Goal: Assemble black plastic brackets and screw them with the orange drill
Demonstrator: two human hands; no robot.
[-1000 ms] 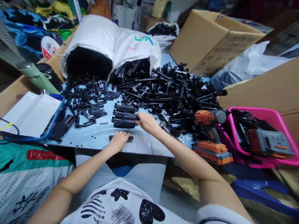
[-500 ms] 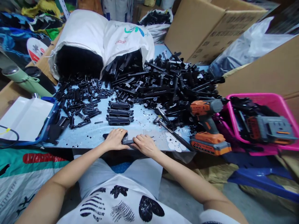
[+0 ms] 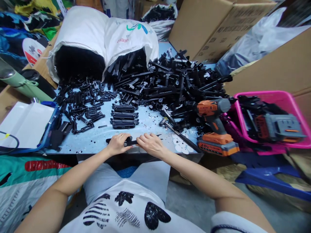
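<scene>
Left hand (image 3: 118, 144) and right hand (image 3: 151, 144), palms down, both clenched on one black strip (image 3: 132, 142).

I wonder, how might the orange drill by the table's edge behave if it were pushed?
The orange drill stands upright on its battery base, so it looks top-heavy and may tip rather than slide. It is probably rigid and heavy for its size. Its base sits near the table edge, so it could fall.

White short-sleeved T-shirt (image 3: 126, 210) with black prints: a heart, striped blotches. Right sleeve (image 3: 230, 221) edged dark. Left hand (image 3: 118, 144), right hand (image 3: 152, 144) bare.
</scene>
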